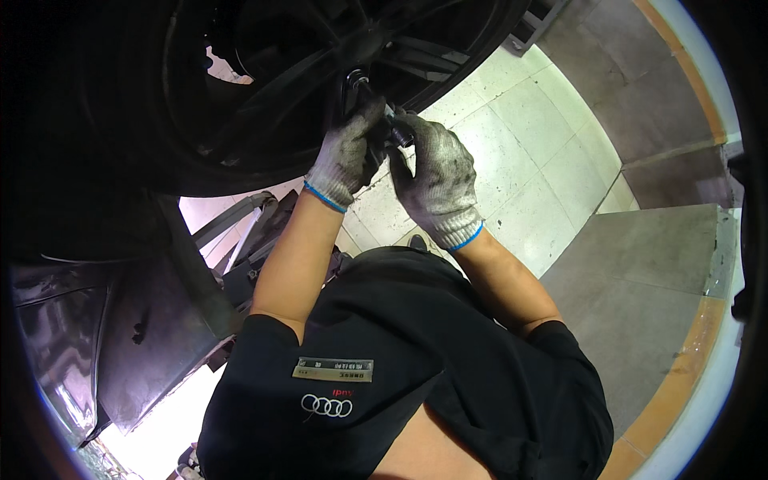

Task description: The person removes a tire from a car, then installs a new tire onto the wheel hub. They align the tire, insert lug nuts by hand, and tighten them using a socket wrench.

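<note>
A dark car wheel (364, 44) with several spokes fills the top of the view. A socket wrench (386, 106) reaches from my hands to the wheel near its hub, its shiny round end against the dark spokes. My left hand (346, 152), in a soiled grey-white knit glove with a blue cuff edge, is closed around the tool's near part. My right hand (440, 172), gloved alike, has its fingers curled around the same tool from the right. Fingers and shadow hide much of the wrench's body, so its full shape does not show.
Pale floor tiles (512, 136) lie right of the wheel. A grey tiled wall (640, 256) with an orange border stands at the right. Below the wheel are a metal lift arm (232, 220) and dark car body panels (64, 336) at the left.
</note>
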`<action>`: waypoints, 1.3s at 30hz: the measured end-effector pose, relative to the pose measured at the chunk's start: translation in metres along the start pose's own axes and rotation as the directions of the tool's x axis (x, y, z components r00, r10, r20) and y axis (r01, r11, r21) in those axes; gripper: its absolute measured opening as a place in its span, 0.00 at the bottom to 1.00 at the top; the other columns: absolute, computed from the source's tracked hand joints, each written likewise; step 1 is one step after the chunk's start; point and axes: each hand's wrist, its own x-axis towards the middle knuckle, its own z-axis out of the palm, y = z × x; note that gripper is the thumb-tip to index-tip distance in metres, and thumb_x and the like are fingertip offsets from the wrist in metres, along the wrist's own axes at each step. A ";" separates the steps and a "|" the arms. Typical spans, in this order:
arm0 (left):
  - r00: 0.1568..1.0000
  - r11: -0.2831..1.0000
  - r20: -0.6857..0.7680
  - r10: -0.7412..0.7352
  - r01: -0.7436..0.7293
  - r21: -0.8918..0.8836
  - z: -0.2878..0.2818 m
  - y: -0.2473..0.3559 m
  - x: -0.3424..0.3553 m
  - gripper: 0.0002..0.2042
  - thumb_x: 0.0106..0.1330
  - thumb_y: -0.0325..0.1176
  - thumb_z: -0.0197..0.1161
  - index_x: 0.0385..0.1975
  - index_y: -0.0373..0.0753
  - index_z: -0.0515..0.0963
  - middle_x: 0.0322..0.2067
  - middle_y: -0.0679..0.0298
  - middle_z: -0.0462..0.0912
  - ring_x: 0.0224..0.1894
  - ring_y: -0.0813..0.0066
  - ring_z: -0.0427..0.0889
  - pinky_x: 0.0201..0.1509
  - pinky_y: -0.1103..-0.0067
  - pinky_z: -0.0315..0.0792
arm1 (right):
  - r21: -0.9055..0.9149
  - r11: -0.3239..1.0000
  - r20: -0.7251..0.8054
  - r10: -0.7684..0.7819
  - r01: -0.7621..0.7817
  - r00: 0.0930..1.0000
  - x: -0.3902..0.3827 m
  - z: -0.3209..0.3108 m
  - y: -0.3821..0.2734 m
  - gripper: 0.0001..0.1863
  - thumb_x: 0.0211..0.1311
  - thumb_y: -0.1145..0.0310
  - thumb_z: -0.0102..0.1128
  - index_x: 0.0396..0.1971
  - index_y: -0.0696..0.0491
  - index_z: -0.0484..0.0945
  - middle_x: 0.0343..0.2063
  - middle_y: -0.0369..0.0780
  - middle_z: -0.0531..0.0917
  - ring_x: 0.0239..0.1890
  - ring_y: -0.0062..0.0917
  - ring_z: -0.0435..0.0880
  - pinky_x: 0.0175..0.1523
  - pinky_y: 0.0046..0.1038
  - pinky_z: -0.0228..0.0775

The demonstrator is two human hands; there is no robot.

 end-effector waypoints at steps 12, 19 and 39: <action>0.940 0.956 0.282 -0.194 0.246 -0.163 -0.009 0.000 -0.004 0.17 0.78 0.39 0.58 0.56 0.32 0.79 0.44 0.59 0.88 0.48 0.69 0.88 0.48 0.76 0.84 | 0.517 0.104 0.639 0.613 -0.850 0.464 0.000 0.004 -0.009 0.37 0.76 0.33 0.45 0.34 0.57 0.80 0.18 0.38 0.79 0.18 0.26 0.76 0.30 0.29 0.74; 0.984 0.976 -0.054 -0.168 0.174 0.131 -0.018 -0.016 0.005 0.20 0.68 0.50 0.72 0.41 0.35 0.84 0.35 0.63 0.86 0.37 0.73 0.86 0.43 0.78 0.80 | 0.177 0.984 -0.137 -0.001 0.025 0.991 -0.008 0.013 0.001 0.22 0.58 0.73 0.75 0.52 0.57 0.79 0.42 0.47 0.88 0.39 0.34 0.91 0.47 0.33 0.83; 0.966 0.978 0.154 -0.206 0.210 -0.015 -0.005 -0.016 0.004 0.21 0.65 0.52 0.74 0.41 0.38 0.84 0.36 0.65 0.87 0.41 0.74 0.85 0.51 0.73 0.82 | 0.011 0.999 -0.077 -0.053 0.054 0.996 -0.007 0.012 -0.002 0.17 0.67 0.70 0.68 0.52 0.56 0.76 0.37 0.48 0.89 0.37 0.40 0.90 0.41 0.37 0.81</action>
